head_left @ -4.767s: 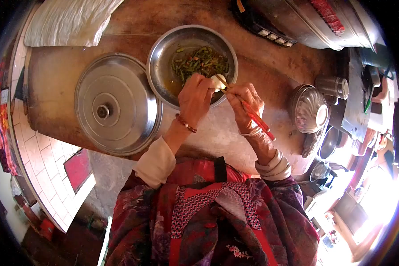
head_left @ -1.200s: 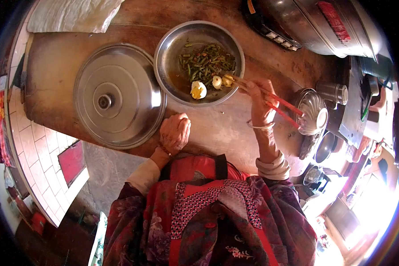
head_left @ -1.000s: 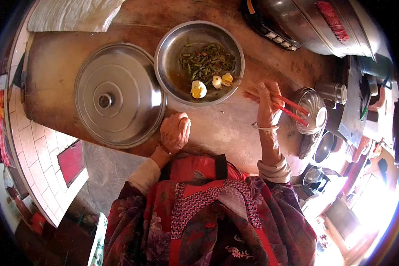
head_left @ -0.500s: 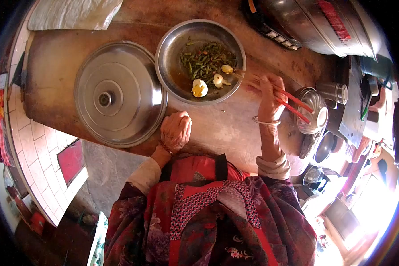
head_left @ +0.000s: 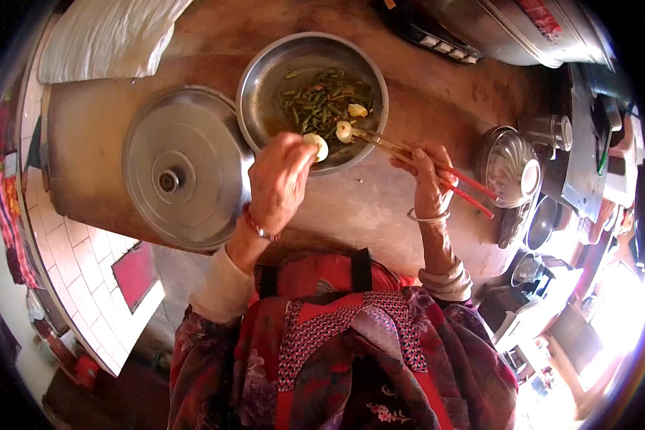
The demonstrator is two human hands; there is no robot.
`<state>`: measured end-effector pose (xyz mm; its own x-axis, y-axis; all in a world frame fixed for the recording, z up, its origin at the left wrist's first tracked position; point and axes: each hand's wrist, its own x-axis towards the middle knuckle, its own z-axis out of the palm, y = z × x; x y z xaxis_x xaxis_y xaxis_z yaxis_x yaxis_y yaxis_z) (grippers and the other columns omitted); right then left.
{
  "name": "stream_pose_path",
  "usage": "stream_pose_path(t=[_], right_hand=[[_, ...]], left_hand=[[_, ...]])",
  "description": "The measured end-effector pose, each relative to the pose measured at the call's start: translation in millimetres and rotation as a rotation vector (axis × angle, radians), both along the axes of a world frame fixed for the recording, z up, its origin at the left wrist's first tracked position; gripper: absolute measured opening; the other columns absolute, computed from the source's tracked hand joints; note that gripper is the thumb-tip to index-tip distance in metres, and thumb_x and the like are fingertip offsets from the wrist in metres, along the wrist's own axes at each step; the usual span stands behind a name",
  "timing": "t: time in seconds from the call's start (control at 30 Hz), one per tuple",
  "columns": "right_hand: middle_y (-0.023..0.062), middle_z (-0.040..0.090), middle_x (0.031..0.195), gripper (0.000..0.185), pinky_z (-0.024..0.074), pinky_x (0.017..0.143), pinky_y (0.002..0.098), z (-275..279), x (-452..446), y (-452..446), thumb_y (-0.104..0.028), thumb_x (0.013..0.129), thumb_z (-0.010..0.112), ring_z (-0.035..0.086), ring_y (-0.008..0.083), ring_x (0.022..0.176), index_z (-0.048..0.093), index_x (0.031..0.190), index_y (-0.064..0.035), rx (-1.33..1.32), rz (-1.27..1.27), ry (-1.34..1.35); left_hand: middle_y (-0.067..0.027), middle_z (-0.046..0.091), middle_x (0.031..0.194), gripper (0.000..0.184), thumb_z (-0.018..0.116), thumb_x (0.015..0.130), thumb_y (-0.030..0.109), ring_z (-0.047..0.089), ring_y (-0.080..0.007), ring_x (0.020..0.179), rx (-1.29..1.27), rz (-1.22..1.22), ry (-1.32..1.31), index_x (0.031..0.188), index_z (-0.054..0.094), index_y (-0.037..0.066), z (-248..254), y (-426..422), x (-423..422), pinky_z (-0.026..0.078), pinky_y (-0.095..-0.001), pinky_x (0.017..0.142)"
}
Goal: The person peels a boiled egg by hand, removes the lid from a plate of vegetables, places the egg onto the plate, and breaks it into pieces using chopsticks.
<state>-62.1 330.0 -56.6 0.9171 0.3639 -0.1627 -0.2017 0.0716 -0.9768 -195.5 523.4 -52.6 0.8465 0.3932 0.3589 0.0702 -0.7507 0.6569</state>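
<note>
My right hand (head_left: pixel 428 179) grips a pair of red-ended chopsticks (head_left: pixel 390 145), their tips at a small piece of boiled egg (head_left: pixel 344 131) near the dish's lower right rim. At the lower rim, the fingers of my left hand (head_left: pixel 278 183) are closed on a larger piece of boiled egg (head_left: pixel 317 147); the thumb is mostly hidden. Both egg pieces are in a round steel dish (head_left: pixel 254 68), which also holds cooked green vegetables (head_left: pixel 321 100) and another egg piece (head_left: pixel 357 110) showing yolk.
A round metal lid (head_left: pixel 143 183) with a knob lies left of the dish. To the right are a glass bowl (head_left: pixel 507 172) and a metal cup (head_left: pixel 545 131). A large metal pot (head_left: pixel 552 32) stands at the back right, a pale plastic bag (head_left: pixel 107 43) at the back left.
My left hand has risen from the table's front edge to the larger egg piece. The chopsticks have shifted left and down, from the yolky piece to the small egg piece.
</note>
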Motion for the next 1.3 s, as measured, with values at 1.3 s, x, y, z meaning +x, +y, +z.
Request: stream_pose_path(t=[1.3], right_hand=[[0.0119, 0.064, 0.079, 0.015, 0.0481, 0.064, 0.0311, 4, 3, 3, -0.013, 0.083, 0.063, 0.061, 0.0204, 0.068, 0.062, 0.089, 0.0003, -0.264, 0.169, -0.236]], left_hand=[[-0.0108, 0.052, 0.071, 0.015, 0.068, 0.073, 0.001, 0.053, -0.027, 0.064, -0.208, -0.019, 0.387, 0.073, 0.052, 0.003, 37, 3, -82, 0.042, -0.0354, 0.056]])
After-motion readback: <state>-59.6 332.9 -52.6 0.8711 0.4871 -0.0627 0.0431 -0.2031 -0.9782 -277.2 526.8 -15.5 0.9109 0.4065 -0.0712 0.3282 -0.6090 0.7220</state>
